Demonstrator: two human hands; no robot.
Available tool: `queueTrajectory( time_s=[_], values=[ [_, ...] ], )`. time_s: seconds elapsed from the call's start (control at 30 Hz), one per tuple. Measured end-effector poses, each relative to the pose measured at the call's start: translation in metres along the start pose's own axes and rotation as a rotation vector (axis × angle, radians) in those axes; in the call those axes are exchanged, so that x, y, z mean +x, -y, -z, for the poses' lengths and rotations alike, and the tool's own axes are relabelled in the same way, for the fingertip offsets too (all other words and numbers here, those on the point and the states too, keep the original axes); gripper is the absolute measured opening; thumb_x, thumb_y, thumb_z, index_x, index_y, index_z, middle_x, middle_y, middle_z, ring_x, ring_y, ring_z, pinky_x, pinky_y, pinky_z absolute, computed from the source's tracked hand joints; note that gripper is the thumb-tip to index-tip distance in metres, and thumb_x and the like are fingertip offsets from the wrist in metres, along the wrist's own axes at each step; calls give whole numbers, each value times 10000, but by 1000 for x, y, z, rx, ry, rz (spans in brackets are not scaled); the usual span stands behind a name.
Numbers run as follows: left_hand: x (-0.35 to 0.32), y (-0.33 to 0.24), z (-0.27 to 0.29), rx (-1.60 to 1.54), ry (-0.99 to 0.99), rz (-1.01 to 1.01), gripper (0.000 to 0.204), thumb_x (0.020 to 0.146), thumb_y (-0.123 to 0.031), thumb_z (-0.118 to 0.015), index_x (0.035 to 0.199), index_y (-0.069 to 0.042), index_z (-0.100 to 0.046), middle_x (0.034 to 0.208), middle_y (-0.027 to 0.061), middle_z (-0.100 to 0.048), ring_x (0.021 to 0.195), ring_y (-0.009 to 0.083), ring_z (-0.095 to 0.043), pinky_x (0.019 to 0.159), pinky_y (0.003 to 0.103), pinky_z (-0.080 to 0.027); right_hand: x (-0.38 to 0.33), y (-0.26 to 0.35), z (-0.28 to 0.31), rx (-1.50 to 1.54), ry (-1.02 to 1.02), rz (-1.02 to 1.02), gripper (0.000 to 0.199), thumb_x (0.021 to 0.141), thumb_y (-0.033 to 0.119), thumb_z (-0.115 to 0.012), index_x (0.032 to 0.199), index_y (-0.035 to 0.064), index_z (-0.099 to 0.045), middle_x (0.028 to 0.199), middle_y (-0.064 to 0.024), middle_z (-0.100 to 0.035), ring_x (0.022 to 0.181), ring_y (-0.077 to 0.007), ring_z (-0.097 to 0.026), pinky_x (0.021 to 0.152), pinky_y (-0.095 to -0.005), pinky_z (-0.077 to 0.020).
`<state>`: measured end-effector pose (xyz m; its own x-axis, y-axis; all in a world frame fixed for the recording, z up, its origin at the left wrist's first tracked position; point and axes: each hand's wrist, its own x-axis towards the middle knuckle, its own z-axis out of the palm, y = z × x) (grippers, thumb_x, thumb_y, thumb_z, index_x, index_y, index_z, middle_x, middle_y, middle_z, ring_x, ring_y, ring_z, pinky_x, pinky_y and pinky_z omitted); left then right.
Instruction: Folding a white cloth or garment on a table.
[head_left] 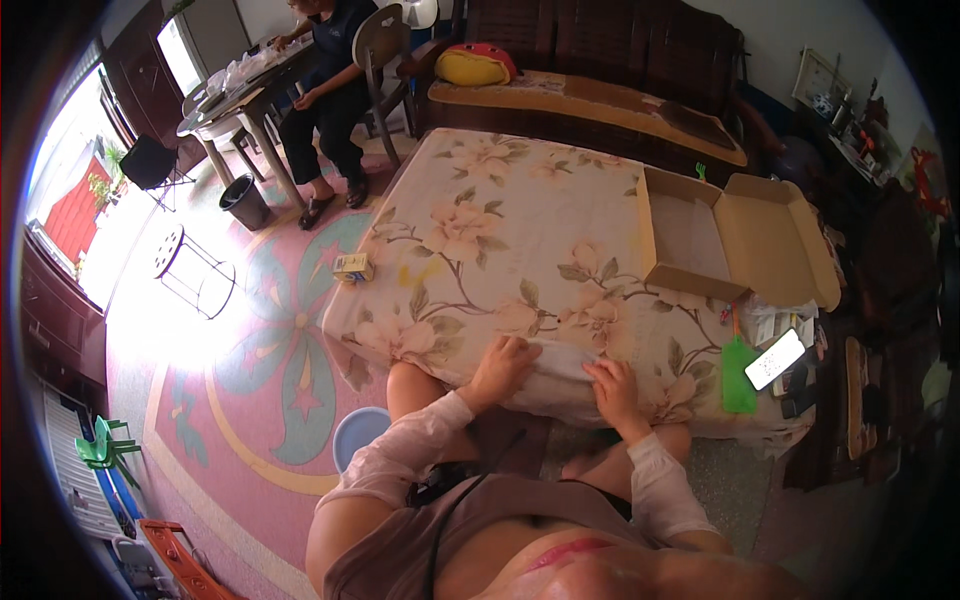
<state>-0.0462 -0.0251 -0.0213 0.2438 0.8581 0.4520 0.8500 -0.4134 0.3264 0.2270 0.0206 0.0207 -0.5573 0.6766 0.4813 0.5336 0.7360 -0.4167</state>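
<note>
At the near edge of a table draped with a flowered cloth (500, 285), a thin, whitish, soft piece of material (563, 361) stretches between my hands. My left hand (504, 368) is closed around its left end, with the knuckles up. On the other side, my right hand (616, 396) pinches the right end between thumb and fingers. I cannot tell whether the material is cloth or plastic film. It lies low over the tablecloth's front edge.
An open cardboard box (690, 262) stands at the table's far right. Nearer are a lit phone (775, 360) and a green flat piece (739, 378). A small yellowish box (353, 268) sits at the left edge. A blue basin (360, 434) is on the floor; another person sits at a back-left table (250, 88).
</note>
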Motion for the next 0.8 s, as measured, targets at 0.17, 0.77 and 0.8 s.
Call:
queueTrajectory(
  time_s=[0.17,0.77,0.8],
  values=[
    [4,-16,18,-129,-8,-27,426,797,-101,-673,1219,-108,-615,1106,117,-555,1074,332,-530,940,419,-459,-9,-4,6,-29,23,-6,300,811,33,-610,1075,139,-706,1061,-64,-639,976,-303,-584,863,-418,-472],
    [70,5,-20,28,22,63,375,829,-128,-638,1204,-138,-632,1149,102,-577,1075,314,-541,901,431,-464,26,-53,-3,-25,-33,-93,343,803,11,-606,1122,100,-693,1071,-120,-611,1014,-343,-550,906,-422,-447],
    [57,-3,-19,-35,-8,51,390,822,-121,-633,1212,-139,-628,1156,108,-573,1077,318,-541,906,436,-462,13,-46,1,-29,-19,-101,347,799,14,-607,1122,106,-694,1068,-117,-610,1007,-341,-551,900,-420,-448]
  ],
)
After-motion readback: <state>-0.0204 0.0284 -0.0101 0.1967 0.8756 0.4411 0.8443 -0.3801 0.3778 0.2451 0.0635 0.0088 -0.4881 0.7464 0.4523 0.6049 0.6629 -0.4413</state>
